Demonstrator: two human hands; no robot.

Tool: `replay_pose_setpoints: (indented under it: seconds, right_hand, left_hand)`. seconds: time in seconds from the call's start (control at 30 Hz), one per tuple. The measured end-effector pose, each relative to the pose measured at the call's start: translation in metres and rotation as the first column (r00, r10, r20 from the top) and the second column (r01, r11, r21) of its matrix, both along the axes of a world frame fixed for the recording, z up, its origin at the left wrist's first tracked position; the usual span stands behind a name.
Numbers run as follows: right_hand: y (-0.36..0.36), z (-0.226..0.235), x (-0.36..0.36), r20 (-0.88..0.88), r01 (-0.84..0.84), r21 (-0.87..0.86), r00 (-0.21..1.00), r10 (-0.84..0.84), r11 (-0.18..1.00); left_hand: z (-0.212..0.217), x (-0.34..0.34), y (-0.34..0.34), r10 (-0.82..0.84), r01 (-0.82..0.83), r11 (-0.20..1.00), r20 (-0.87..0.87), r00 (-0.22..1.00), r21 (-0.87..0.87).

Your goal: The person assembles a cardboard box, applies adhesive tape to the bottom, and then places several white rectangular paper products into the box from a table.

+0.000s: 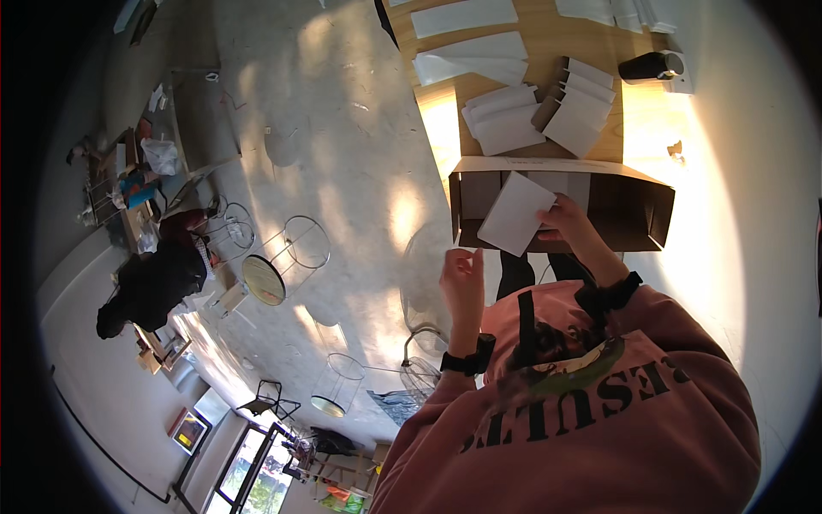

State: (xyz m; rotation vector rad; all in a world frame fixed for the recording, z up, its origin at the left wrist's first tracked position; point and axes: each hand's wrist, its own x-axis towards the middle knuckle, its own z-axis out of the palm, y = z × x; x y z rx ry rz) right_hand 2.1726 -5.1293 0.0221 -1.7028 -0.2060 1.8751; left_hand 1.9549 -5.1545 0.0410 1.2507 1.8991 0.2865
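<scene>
My right hand point(561, 218) grips a flat white rectangular packet point(516, 212) by its edge, thumb and fingers pinched at the right side. The packet is tilted over the opening of a long cardboard box point(629, 210), whose dark inside faces me at the table's near end. Beside the box's left front corner, my left hand point(462, 270) is raised with curled fingers; nothing shows in them. A paler flat piece point(569, 188) stands or lies within the box, partly hidden by my right hand.
Beyond the box, fanned white packets point(501, 118) and a second fanned pile point(578, 111) lie on the wooden table point(599, 150). Farther are white sheets point(471, 58) and a black cylinder point(646, 67). Round-topped stools point(264, 280) stand left; a person in black point(163, 283) is farther off.
</scene>
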Motion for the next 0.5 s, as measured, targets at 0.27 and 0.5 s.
replay_pose_setpoints:
  seconds: [0.27, 0.5]
  right_hand:
    - [0.012, -0.035, -0.02, 0.199, -0.248, 0.184, 0.957, 0.211, 0.951]
    - [0.05, -0.079, -0.05, 0.455, -0.52, 0.041, 0.77, 0.448, 0.853]
  left_hand:
    - [-0.013, -0.014, 0.01, 0.031, -0.039, 0.999, 0.195, 0.98, 0.035]
    - [-0.012, -0.01, 0.016, 0.021, -0.03, 0.999, 0.212, 0.977, 0.042]
